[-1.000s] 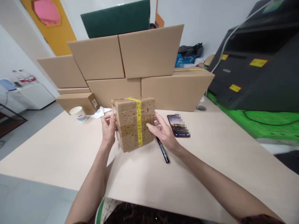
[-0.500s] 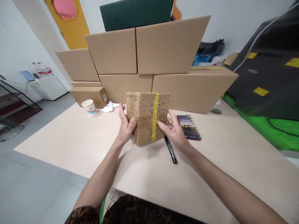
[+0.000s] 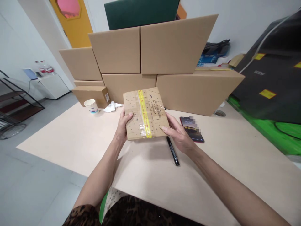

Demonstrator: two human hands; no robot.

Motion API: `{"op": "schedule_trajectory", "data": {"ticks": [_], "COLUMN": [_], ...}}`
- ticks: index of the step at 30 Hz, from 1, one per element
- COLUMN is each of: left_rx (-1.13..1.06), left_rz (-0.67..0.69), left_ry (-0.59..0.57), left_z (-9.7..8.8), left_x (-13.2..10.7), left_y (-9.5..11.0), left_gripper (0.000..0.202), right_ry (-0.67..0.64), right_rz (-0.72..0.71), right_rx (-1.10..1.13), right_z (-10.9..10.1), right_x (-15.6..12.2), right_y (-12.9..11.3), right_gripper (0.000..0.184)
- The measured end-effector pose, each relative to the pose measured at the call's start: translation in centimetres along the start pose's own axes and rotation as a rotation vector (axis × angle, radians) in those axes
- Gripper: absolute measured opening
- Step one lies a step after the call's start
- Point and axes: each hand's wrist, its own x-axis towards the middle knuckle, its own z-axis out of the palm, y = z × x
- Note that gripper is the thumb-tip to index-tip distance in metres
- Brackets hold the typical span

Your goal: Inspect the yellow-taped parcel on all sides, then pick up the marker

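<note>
Since the frame half a second ago, the parcel (image 3: 150, 114) has tipped back and turned, so I now see its broad speckled face almost alone, and the narrow side that showed on its left has gone from sight. In the head view, the only one I have, I take the black marker (image 3: 173, 152) as my landmark: it lies on the desk (image 3: 211, 169), and the parcel is held beyond it and to its left, apparently raised, with a soft shadow beneath. The left grip (image 3: 122, 127) is closed on the parcel's left edge, thumb on the face and fingers mostly hidden. The right grip (image 3: 180, 135) clasps the lower right side, thumb near the corner, just beyond the marker and a little to its right. Yellow tape (image 3: 144, 113) runs down the face, with a printed panel (image 3: 155, 110) beside it whose lettering I cannot read. To the marker's right, and farther from the wearer, I see the phone (image 3: 190, 128), its screen lit and partly pixelated. Well off to the marker's left and beyond it stand the paper cup (image 3: 91, 107) and a crumpled tissue (image 3: 113, 107), with a small carton (image 3: 90, 95) behind them. Farther beyond the marker rise the stacked cartons (image 3: 176, 47), a dark green box (image 3: 142, 13) on top.
</note>
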Motion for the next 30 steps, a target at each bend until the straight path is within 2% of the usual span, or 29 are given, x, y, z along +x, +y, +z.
{"op": "schedule_trajectory", "data": {"ticks": [3, 5, 7, 13, 17, 20, 23, 27, 30], "left_rx": [-0.010, 0.008, 0.005, -0.016, 0.049, 0.059, 0.018, 0.027, 0.035], "left_rz": [-0.038, -0.024, -0.023, -0.126, -0.162, -0.101, -0.027, 0.069, 0.106], "left_ry": [-0.024, -0.027, -0.041, -0.110, -0.082, -0.079, -0.051, -0.047, -0.049], "left_z": [0.5, 0.8, 1.0, 1.0, 0.5, 0.2, 0.1, 0.4, 0.7], "left_x": [-0.4, -0.6, -0.8, -0.7, -0.4, -0.1, -0.1, -0.4, -0.4], "left_y": [-0.4, -0.6, -0.7, -1.0, -1.2, -0.8, 0.0, 0.7, 0.4], "left_gripper": [0.073, 0.075, 0.074, 0.059, 0.062, 0.062, 0.061, 0.068, 0.066], "right_ry": [-0.004, 0.034, 0.068, 0.178, 0.174, 0.114, 0.062, 0.028, 0.027], "right_rz": [0.133, 0.214, 0.237, 0.190, 0.110, 0.068, 0.032, -0.057, -0.090], "right_rx": [0.093, 0.160, 0.208, 0.186, 0.058, -0.036, -0.107, -0.118, -0.052], "right_z": [0.1, 0.0, 0.0, 0.0, -0.4, -0.8, -1.1, -1.2, -0.8], "right_x": [0.1, 0.3, 0.4, 0.5, 0.3, 0.2, 0.0, -0.1, 0.1], "right_y": [-0.1, 0.2, 0.4, 0.6, 0.4, 0.1, 0.1, 0.5, 0.4], "right_gripper": [0.082, 0.079, 0.073, 0.061, 0.074, 0.092, 0.101, 0.095, 0.083]}}
